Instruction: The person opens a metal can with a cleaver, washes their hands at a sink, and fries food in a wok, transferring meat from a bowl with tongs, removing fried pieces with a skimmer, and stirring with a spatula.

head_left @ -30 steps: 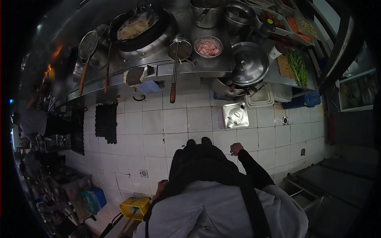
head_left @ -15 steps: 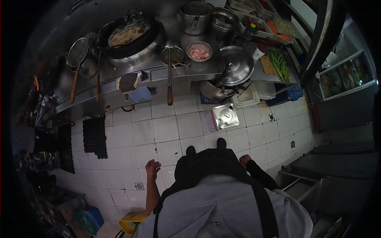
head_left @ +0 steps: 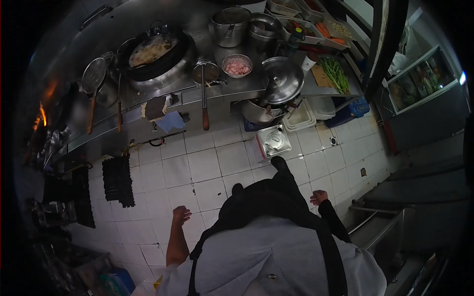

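Note:
My left hand (head_left: 181, 214) hangs over the tiled floor at my left side, fingers loosely bent, holding nothing. At my other side my right hand (head_left: 318, 197) is also free, its fingers somewhat apart. Neither hand touches anything. The nearest object is a square metal tin (head_left: 274, 141) with a handle on top, on the floor by my forward shoe (head_left: 279, 163). On the steel counter past it are a bowl of raw meat (head_left: 237, 66), a lidded pot (head_left: 282, 81) and a wooden-handled ladle (head_left: 205, 106) that sticks out over the edge.
A large wok (head_left: 157, 55) with bubbling liquid sits at the back left, near a strainer (head_left: 94, 75); flames (head_left: 42, 114) burn farther left. Green vegetables (head_left: 335, 75) lie at the counter's right end. Black mats (head_left: 117, 181) cover part of the floor. A metal rail (head_left: 380, 224) stands at my right.
I have stepped forward, one foot now close to the tin. My left hand has swung outward and down in the view; my right hand has moved right and its fingers have loosened.

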The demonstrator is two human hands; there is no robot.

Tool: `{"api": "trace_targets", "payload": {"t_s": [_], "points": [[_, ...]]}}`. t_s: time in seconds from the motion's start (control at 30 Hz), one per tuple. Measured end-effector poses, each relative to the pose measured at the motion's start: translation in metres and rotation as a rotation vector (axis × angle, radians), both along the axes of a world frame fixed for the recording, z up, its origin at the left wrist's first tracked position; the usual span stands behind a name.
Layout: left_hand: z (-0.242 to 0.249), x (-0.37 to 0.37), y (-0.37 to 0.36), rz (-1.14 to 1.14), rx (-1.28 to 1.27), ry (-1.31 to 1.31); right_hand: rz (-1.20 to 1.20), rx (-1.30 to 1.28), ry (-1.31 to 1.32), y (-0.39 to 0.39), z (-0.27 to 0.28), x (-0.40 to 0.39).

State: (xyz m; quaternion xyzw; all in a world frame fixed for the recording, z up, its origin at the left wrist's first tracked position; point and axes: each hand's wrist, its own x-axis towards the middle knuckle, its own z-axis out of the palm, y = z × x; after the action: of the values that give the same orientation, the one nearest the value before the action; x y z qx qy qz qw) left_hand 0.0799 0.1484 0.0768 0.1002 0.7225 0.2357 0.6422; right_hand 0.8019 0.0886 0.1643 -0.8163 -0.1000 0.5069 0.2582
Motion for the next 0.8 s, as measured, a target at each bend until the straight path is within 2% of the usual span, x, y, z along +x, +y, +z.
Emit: {"api": "trace_targets", "payload": {"t_s": [0.1,0.2,0.27,0.33,0.4,0.43,0.53,0.57,0.6,0.67,0.7,0.73,0.77,0.8], "points": [[0.003,0.006,0.087,-0.21,0.033,0.069,-0.217,0.015,-0.011,-0.097,-0.001,0.003],[0.011,0.056,0.179,-0.43,0.184,0.056,-0.437,-0.026,-0.054,-0.198,0.005,-0.017],[0.018,0.112,0.228,-0.684,0.219,0.043,-0.55,-0.074,-0.056,-0.25,0.005,-0.037],[0.045,0.183,0.254,-1.104,0.236,0.04,-0.637,-0.111,-0.045,-0.287,0.007,-0.06],[0.049,0.252,0.251,-1.243,0.24,0.012,-0.683,-0.139,-0.015,-0.306,0.004,-0.081],[0.055,0.281,0.24,-1.27,0.303,-0.018,-0.693,-0.147,0.008,-0.31,0.001,-0.09],[0.046,0.333,0.181,-0.952,0.564,-0.215,-0.674,-0.137,0.092,-0.299,-0.019,-0.097],[0.058,0.338,0.159,-0.93,0.511,-0.19,-0.653,-0.131,0.12,-0.291,-0.028,-0.094],[0.038,0.335,0.133,-0.871,0.506,-0.191,-0.63,-0.119,0.147,-0.28,-0.038,-0.086],[0.019,0.305,0.078,-0.887,0.449,-0.136,-0.567,-0.101,0.193,-0.253,-0.055,-0.058],[0.018,0.279,0.053,-1.081,0.442,0.146,-0.532,-0.091,0.209,-0.236,-0.065,-0.039],[0.014,0.251,0.021,-0.982,0.331,0.166,-0.499,-0.077,0.225,-0.217,-0.074,-0.018],[0.013,0.217,-0.013,-1.023,0.438,0.398,-0.469,-0.066,0.232,-0.199,-0.083,0.002],[0.013,0.18,-0.044,-0.765,0.019,0.239,-0.422,-0.052,0.22,-0.177,-0.091,0.028]]}}
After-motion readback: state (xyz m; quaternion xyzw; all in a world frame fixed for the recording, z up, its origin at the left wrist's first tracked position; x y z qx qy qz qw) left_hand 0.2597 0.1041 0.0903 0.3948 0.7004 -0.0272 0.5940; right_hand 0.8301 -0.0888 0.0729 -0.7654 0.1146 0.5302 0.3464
